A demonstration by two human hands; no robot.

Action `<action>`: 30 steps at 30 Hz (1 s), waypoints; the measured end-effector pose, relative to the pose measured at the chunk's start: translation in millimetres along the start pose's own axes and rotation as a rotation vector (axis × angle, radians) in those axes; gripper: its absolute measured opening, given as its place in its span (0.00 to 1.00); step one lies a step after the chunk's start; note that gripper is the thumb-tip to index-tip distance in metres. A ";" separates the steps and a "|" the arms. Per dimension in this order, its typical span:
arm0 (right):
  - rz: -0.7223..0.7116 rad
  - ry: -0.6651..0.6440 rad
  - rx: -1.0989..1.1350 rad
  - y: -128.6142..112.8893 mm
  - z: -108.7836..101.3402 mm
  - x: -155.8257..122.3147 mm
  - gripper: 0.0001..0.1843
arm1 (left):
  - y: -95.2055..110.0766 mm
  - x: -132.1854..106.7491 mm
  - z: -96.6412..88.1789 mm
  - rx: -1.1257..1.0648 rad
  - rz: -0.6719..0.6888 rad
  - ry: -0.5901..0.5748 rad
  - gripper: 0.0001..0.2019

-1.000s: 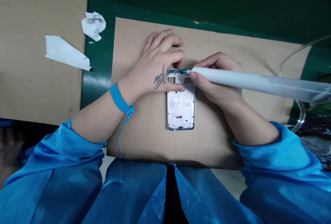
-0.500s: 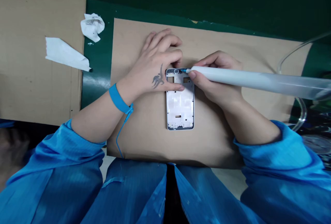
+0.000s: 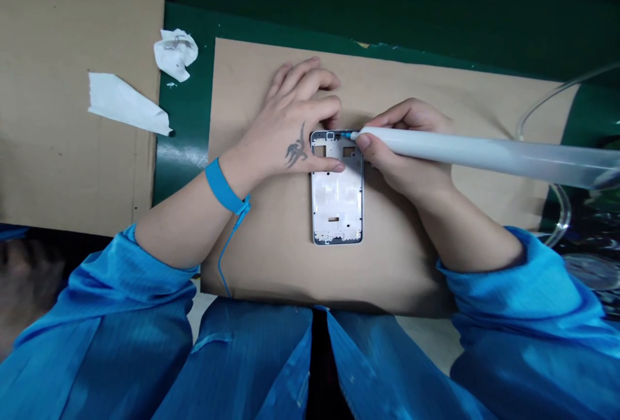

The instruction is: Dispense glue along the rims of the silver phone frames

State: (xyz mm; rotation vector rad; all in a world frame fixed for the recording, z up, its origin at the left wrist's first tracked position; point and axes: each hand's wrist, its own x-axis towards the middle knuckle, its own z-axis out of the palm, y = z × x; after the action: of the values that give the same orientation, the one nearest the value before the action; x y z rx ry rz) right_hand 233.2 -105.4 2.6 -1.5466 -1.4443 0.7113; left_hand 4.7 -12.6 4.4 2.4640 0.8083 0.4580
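Silver phone mid-frame (image 3: 336,208) lies near the middle of a cardboard sheet (image 3: 271,258), under the left hand (image 3: 290,119) in a spread grip, fingertip pressing its side. The right hand (image 3: 404,155) pinches a white pen-shaped tool (image 3: 465,153), blue tip at the frame's top edge.

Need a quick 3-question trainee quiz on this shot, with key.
1. Multiple choice: which hand holds the white plastic dispensing syringe with a blue tip? A) left hand B) right hand C) neither

2. True or false: no hand touches the silver-edged rectangular phone frame lying on the brown cardboard sheet.

3. Fill in: the fabric wrist strap on the left wrist, with its thin cord, is ___.

Key: 1 B; 2 false, the left thumb lies on the frame; 3 blue.
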 end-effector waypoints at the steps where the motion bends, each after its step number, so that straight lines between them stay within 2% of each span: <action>1: -0.001 0.003 0.004 -0.4 -0.1 0.0 0.28 | -0.4 0.2 0.3 0.003 -0.001 -0.006 0.28; 9: 0.015 -0.011 -0.033 -3.8 -1.8 -1.3 0.26 | 0.9 0.7 -0.5 -0.026 -0.010 -0.013 0.27; 16: -0.026 0.052 0.083 14.8 -0.3 -3.9 0.29 | -2.0 0.1 0.9 -0.072 -0.019 -0.008 0.26; 18: -0.045 0.068 0.137 15.5 -2.3 -7.1 0.29 | -2.3 0.0 0.5 -0.062 -0.026 0.019 0.28; 20: -0.057 0.023 0.150 11.7 -4.8 -11.0 0.29 | -3.3 -0.5 -1.4 -0.054 -0.059 0.071 0.31; 22: -0.080 -0.039 0.095 7.4 -6.5 -13.7 0.33 | -6.6 -1.7 -4.1 -0.043 -0.093 0.134 0.30; 24: -0.116 -0.048 -0.016 7.8 -7.1 -12.4 0.36 | -13.4 -3.5 -6.1 -0.016 -0.110 0.190 0.26; 27: -0.130 0.015 -0.173 23.0 -10.7 4.1 0.36 | -26.7 -5.8 -6.5 0.040 -0.117 0.255 0.19; 30: -0.053 0.112 -0.259 48.5 -22.3 42.7 0.40 | -34.5 -6.8 -6.7 0.075 -0.113 0.248 0.19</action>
State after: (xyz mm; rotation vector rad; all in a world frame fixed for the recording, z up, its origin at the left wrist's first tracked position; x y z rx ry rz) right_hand 282.3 -65.5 -23.4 -1.7080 -1.5321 0.4111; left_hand -19.2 9.5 -10.3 2.4435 1.0766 0.7122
